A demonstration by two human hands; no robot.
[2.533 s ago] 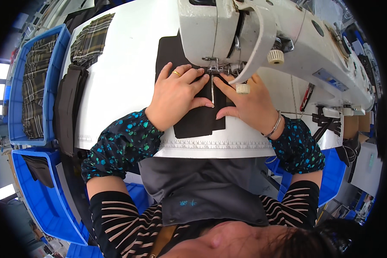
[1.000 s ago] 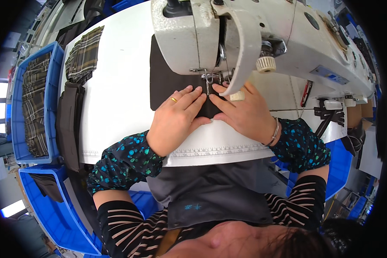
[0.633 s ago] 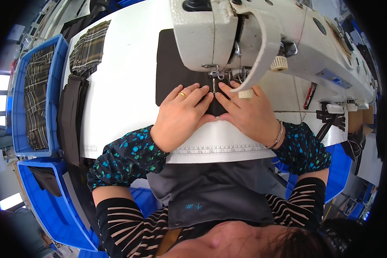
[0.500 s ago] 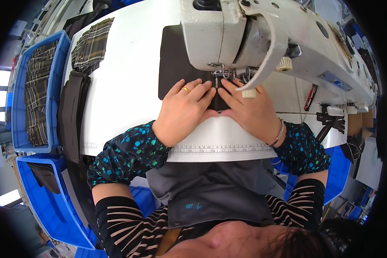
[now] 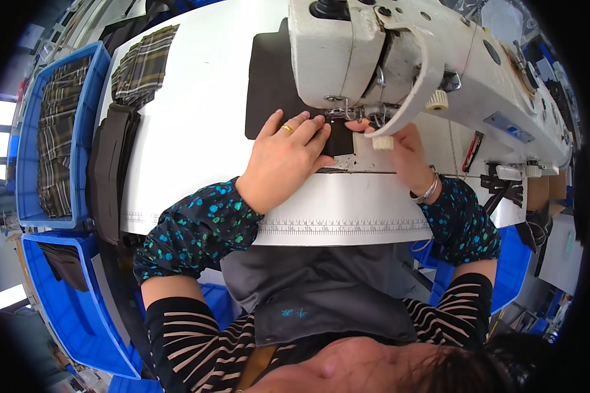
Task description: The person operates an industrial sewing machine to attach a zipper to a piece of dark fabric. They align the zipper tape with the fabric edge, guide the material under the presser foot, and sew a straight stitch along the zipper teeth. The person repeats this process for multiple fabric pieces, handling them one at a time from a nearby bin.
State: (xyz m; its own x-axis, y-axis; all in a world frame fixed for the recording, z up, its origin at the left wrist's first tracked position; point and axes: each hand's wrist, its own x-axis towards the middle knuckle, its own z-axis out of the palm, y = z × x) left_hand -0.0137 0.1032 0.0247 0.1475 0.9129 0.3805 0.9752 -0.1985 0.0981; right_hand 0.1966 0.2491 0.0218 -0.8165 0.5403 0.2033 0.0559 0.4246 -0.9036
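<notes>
A dark brown fabric piece (image 5: 267, 85) lies flat on the white sewing table, its right part under the presser foot (image 5: 337, 114) of the white sewing machine (image 5: 337, 59). My left hand (image 5: 287, 149), with a gold ring, rests on the fabric with its fingers stretched out, left of the needle area. To the right of the presser foot is my right hand (image 5: 408, 157), fingers curled inward beside the fabric's right edge. The machine's curved white guard (image 5: 421, 85) hides part of those fingers, so what they pinch cannot be made out.
Folded plaid cloth (image 5: 144, 65) and a dark fabric stack (image 5: 111, 167) lie at the table's left. Blue bins (image 5: 88, 137) stand beyond them, one holding plaid pieces. A red-and-black tool (image 5: 472, 152) and dark strips (image 5: 501, 190) lie on the right.
My right hand has drawn back to the right off the fabric and curled its fingers near the presser foot. The fabric has shifted slightly away from me; my left hand stays on it.
</notes>
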